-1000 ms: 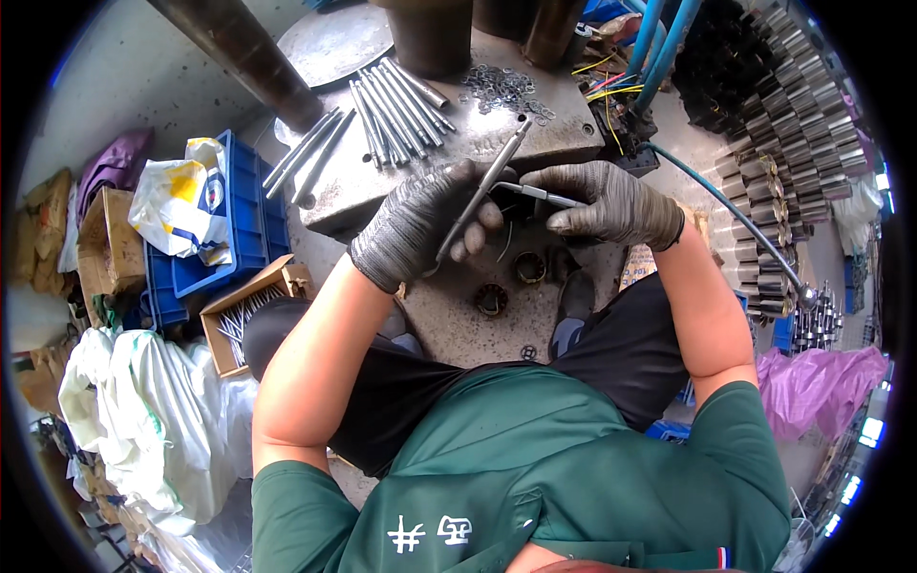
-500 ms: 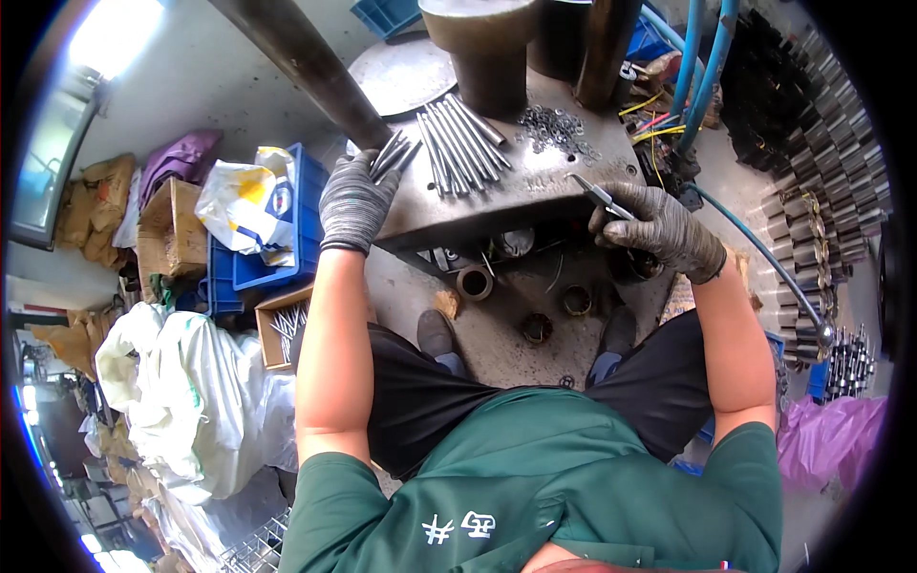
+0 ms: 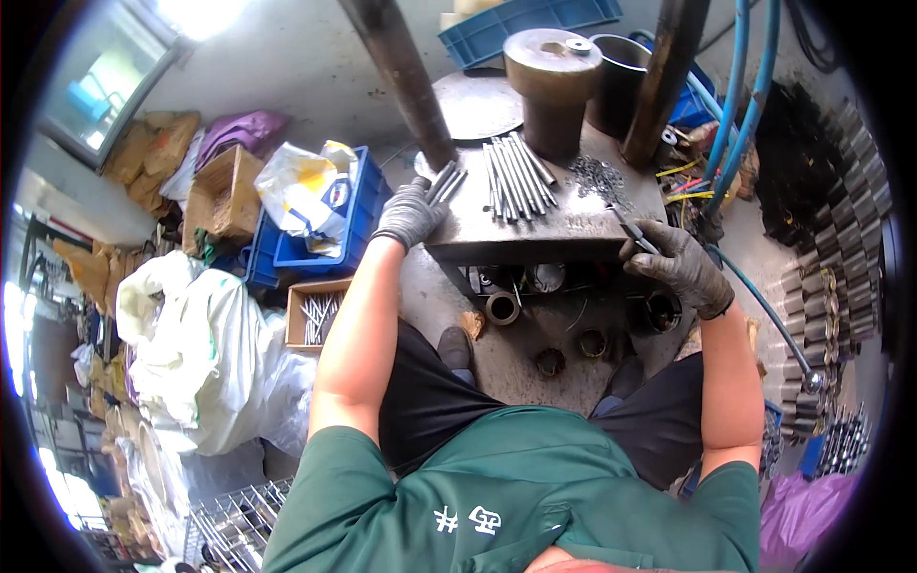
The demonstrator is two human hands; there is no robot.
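My left hand (image 3: pixel 411 215), in a grey knit glove, is closed around several short metal rods (image 3: pixel 447 181) at the left edge of the metal bench (image 3: pixel 573 227). More metal rods (image 3: pixel 516 180) lie side by side in a row on the bench, right of that hand. A scatter of small dark metal rings (image 3: pixel 597 178) lies to the right of the row. My right hand (image 3: pixel 680 267), in a dirty grey glove, is closed on a slim pointed metal tool (image 3: pixel 634 232) by the bench's front right edge. Its tip points toward the rings; its exact kind is unclear.
Behind the rods stands a thick metal post (image 3: pixel 552 86), with steel columns (image 3: pixel 411 81) at either side. A blue crate (image 3: pixel 361 215) and a cardboard box of nails or thin rods (image 3: pixel 298 320) are at left. Blue hoses (image 3: pixel 731 124) and stacked metal parts (image 3: pixel 807 296) are at right.
The view has tilted, so the bench sits farther right and lower in the picture. The right hand's tool tip is slightly closer to the rings. Both hands keep their hold.
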